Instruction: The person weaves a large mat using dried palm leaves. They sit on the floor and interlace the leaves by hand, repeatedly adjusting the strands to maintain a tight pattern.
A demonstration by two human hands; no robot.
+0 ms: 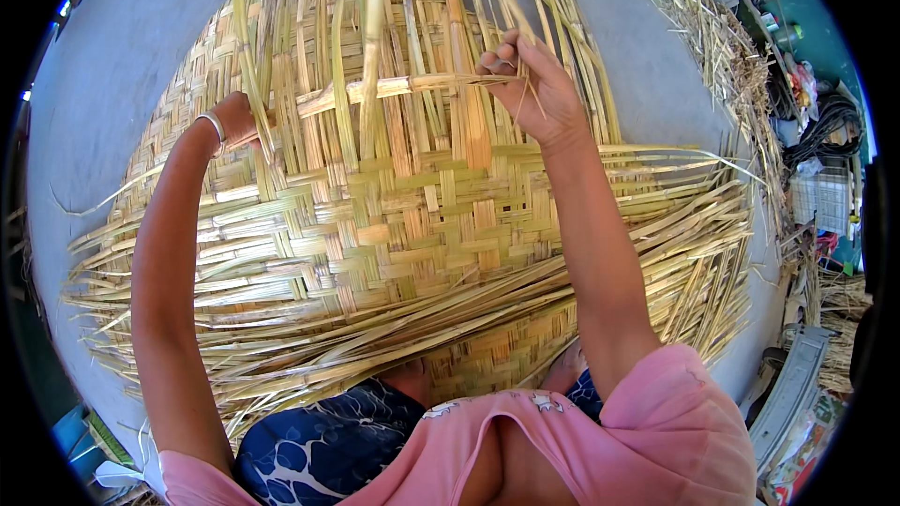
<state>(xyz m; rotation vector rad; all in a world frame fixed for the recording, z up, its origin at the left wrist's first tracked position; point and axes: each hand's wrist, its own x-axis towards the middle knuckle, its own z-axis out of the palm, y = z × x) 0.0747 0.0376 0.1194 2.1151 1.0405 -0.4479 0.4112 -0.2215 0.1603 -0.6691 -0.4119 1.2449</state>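
Pink shirt (pixel 656 431) and blue patterned cloth (pixel 319 450) sit closest below me. My right hand (pixel 534 84) pinches a horizontal bamboo strip (pixel 412 84), fingers closed on its right end. My left hand (pixel 239 122) is curled around an upright strip (pixel 253 84). The horizontal strip runs left-right across the half-woven mat (pixel 394 225) on grey floor (pixel 112 66). It looks light, springy and splintery; best gripped near its ends.
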